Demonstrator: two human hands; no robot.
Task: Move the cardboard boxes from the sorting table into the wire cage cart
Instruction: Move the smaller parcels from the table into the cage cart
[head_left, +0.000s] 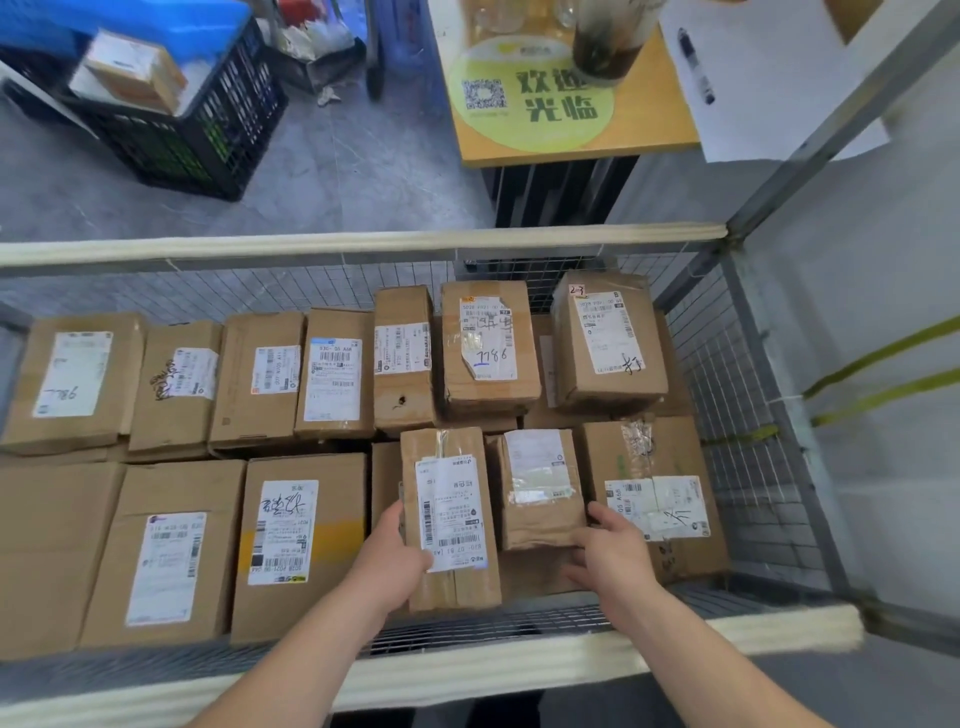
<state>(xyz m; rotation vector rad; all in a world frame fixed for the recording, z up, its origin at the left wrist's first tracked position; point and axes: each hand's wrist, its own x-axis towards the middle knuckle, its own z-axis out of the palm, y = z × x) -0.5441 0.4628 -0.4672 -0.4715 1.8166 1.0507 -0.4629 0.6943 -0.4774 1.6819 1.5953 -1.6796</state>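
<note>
Noted left hand (395, 558) gripping narrow box (449, 519), fingers curled round left edge; right hand (615, 558) spread open beside small box (540, 488). I feared one-sided hold tipping it onto neighbour.

Cart layout

Cardboard boxes (332, 374) sit in two rows inside wire cage cart (737, 364). Left hand (387, 558) on left edge of centre box (449, 519), right hand (610, 551) right of neighbour box (540, 488). Crate (171, 145) upper left, table (654, 119) upper centre, behind cart.
</note>
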